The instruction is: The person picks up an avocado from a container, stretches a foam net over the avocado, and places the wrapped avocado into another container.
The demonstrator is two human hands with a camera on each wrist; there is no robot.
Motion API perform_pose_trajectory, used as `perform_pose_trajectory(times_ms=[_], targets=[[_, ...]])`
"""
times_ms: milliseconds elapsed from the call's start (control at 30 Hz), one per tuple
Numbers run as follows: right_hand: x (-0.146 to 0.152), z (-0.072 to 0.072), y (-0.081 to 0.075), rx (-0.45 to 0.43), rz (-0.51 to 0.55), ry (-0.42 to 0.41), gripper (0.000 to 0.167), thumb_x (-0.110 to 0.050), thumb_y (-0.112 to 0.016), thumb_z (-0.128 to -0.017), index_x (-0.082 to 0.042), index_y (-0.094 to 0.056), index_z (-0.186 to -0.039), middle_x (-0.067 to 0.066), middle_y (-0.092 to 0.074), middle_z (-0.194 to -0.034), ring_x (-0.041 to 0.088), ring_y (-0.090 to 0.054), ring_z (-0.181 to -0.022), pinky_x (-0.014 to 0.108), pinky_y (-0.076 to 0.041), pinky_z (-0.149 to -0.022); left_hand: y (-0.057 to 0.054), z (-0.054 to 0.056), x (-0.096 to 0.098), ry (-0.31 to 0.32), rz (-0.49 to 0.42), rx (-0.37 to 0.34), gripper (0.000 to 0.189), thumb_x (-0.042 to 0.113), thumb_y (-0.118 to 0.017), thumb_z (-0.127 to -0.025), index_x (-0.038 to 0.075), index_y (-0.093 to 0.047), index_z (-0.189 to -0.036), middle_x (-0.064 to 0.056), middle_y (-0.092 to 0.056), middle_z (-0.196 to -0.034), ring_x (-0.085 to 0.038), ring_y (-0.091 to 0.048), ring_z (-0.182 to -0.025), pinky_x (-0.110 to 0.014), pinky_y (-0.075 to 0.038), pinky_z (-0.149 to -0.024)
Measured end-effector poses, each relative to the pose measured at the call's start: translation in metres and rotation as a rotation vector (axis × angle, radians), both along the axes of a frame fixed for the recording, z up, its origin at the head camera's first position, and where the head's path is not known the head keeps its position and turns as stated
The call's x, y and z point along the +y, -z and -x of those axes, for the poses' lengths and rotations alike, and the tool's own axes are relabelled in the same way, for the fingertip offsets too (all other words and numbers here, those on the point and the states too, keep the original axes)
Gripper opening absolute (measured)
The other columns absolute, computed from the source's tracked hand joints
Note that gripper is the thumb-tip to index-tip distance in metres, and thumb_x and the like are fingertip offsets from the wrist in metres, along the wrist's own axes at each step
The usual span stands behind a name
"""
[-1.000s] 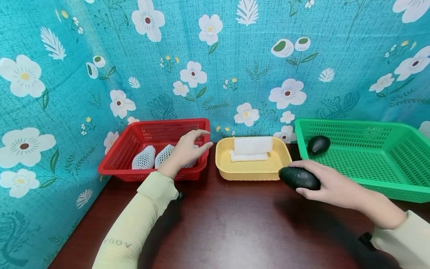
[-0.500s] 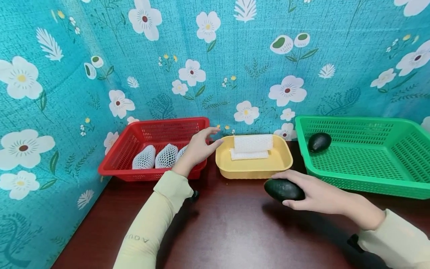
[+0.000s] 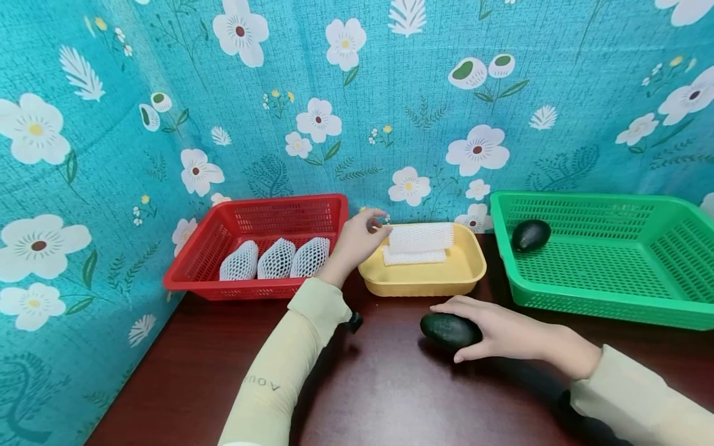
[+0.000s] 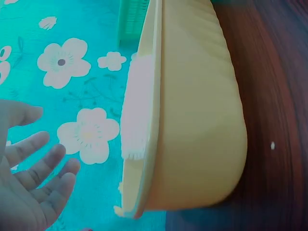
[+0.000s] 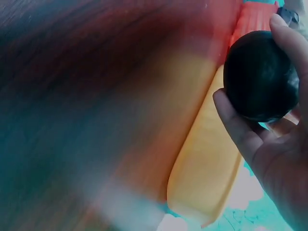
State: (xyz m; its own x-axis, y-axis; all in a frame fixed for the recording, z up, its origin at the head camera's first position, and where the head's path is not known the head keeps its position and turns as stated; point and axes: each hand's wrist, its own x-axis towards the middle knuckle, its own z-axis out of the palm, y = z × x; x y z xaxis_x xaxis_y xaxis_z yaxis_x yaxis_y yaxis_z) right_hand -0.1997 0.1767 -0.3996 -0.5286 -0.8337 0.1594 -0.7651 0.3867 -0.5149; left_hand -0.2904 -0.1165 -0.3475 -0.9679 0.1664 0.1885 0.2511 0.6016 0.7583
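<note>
My right hand (image 3: pixel 504 328) grips a dark green avocado (image 3: pixel 449 330) low over the table in front of the yellow tray; in the right wrist view thumb and fingers wrap the avocado (image 5: pixel 260 77). Above the left end of the yellow tray (image 3: pixel 424 288) is my left hand (image 3: pixel 357 240), its fingers loosely bent with nothing in them. White foam net sleeves (image 3: pixel 421 238) lie flat in that tray, right of the left fingertips. The left wrist view shows the left hand (image 4: pixel 33 178) with fingers spread beside the tray's rim.
At left a red basket (image 3: pixel 251 286) holds several fruits in white foam nets (image 3: pixel 276 259). A green basket (image 3: pixel 608 303) at right has one more avocado (image 3: pixel 530 236) inside. Behind everything hangs a blue flowered cloth (image 3: pixel 357 111); the table (image 3: pixel 390 384) is dark brown.
The right hand has carried the avocado left and down, away from the green basket toward the table's middle. The left hand has moved right, from the red basket to the yellow tray.
</note>
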Motion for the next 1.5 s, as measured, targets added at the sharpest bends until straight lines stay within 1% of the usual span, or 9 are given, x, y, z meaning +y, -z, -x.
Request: perform_pose_trajectory(times_ms=[200,333,567,767,867,1000,1167,1400,1500], targets=[[-0.013,0.002,0.007,-0.062,-0.003,-0.029,0.072,-0.039,-0.082,-0.088,-0.008,-0.053,-0.145,0.001,-0.056,-0.133,0.013,-0.056,-0.115,0.033,-0.050,-0.096,0.008,0.008,0.012,0.073,0.017,-0.114,0.038,0.024,-0.064,-0.103,0.008,-0.062,-0.137,-0.013,-0.062,-0.134,-0.029,-0.061,-0.119,-0.042,-0.053,-0.097],[-0.019,0.002,0.015,-0.084,-0.013,-0.015,0.072,-0.040,-0.083,-0.086,-0.009,-0.054,-0.144,-0.001,-0.057,-0.132,0.012,-0.056,-0.115,0.033,-0.050,-0.096,0.015,0.013,0.019,0.085,0.048,-0.136,0.037,0.023,-0.064,-0.102,0.007,-0.063,-0.137,-0.014,-0.061,-0.137,-0.030,-0.059,-0.122,-0.043,-0.052,-0.098],[-0.020,0.002,0.016,-0.041,-0.007,-0.005,0.070,-0.037,-0.086,-0.084,-0.010,-0.056,-0.142,-0.003,-0.058,-0.127,0.012,-0.057,-0.112,0.034,-0.051,-0.095,0.017,0.018,0.028,0.032,0.078,-0.126,0.035,0.021,-0.065,-0.101,0.008,-0.065,-0.134,-0.011,-0.061,-0.137,-0.028,-0.058,-0.120,-0.042,-0.052,-0.096],[-0.021,0.002,0.014,-0.034,-0.015,-0.016,0.070,-0.037,-0.086,-0.084,-0.009,-0.057,-0.141,-0.002,-0.058,-0.127,0.012,-0.058,-0.112,0.035,-0.051,-0.095,0.020,0.025,0.034,-0.023,0.129,-0.133,0.038,0.019,-0.066,-0.101,0.009,-0.064,-0.138,-0.010,-0.053,-0.150,-0.027,-0.048,-0.137,-0.044,-0.050,-0.103],[-0.020,0.002,0.015,-0.036,-0.021,-0.009,0.071,-0.037,-0.086,-0.083,-0.008,-0.057,-0.141,-0.002,-0.059,-0.128,0.013,-0.058,-0.113,0.036,-0.051,-0.095,0.022,0.030,0.036,-0.042,0.159,-0.147,0.041,0.018,-0.067,-0.100,0.010,-0.062,-0.140,-0.009,-0.047,-0.155,-0.026,-0.043,-0.142,-0.043,-0.050,-0.102],[-0.017,0.002,0.015,-0.044,-0.029,0.003,0.073,-0.039,-0.086,-0.083,-0.007,-0.056,-0.142,-0.001,-0.059,-0.128,0.013,-0.058,-0.114,0.037,-0.051,-0.096,0.024,0.036,0.039,-0.046,0.204,-0.157,0.045,0.016,-0.068,-0.099,0.011,-0.060,-0.143,-0.008,-0.045,-0.157,-0.026,-0.045,-0.140,-0.042,-0.051,-0.100],[-0.016,0.004,0.016,-0.044,-0.039,0.005,0.076,-0.040,-0.086,-0.083,-0.007,-0.054,-0.144,-0.001,-0.058,-0.128,0.014,-0.057,-0.115,0.037,-0.050,-0.098,0.026,0.040,0.040,-0.045,0.256,-0.163,0.049,0.015,-0.070,-0.097,0.012,-0.059,-0.144,-0.008,-0.048,-0.154,-0.026,-0.046,-0.139,-0.042,-0.048,-0.104],[-0.016,0.005,0.016,-0.047,-0.038,-0.006,0.077,-0.040,-0.085,-0.083,-0.006,-0.053,-0.144,0.000,-0.058,-0.129,0.015,-0.057,-0.117,0.038,-0.050,-0.099,0.030,0.042,0.041,-0.043,0.304,-0.193,0.055,0.012,-0.074,-0.095,0.011,-0.057,-0.146,-0.011,-0.059,-0.140,-0.025,-0.056,-0.126,-0.038,-0.051,-0.100],[-0.015,0.005,0.014,-0.054,-0.041,-0.010,0.077,-0.040,-0.085,-0.084,-0.006,-0.053,-0.145,0.000,-0.058,-0.129,0.015,-0.056,-0.116,0.037,-0.050,-0.098,0.031,0.041,0.041,-0.053,0.303,-0.210,0.049,0.011,-0.075,-0.094,0.009,-0.062,-0.141,-0.010,-0.063,-0.134,-0.024,-0.059,-0.119,-0.036,-0.053,-0.096]])
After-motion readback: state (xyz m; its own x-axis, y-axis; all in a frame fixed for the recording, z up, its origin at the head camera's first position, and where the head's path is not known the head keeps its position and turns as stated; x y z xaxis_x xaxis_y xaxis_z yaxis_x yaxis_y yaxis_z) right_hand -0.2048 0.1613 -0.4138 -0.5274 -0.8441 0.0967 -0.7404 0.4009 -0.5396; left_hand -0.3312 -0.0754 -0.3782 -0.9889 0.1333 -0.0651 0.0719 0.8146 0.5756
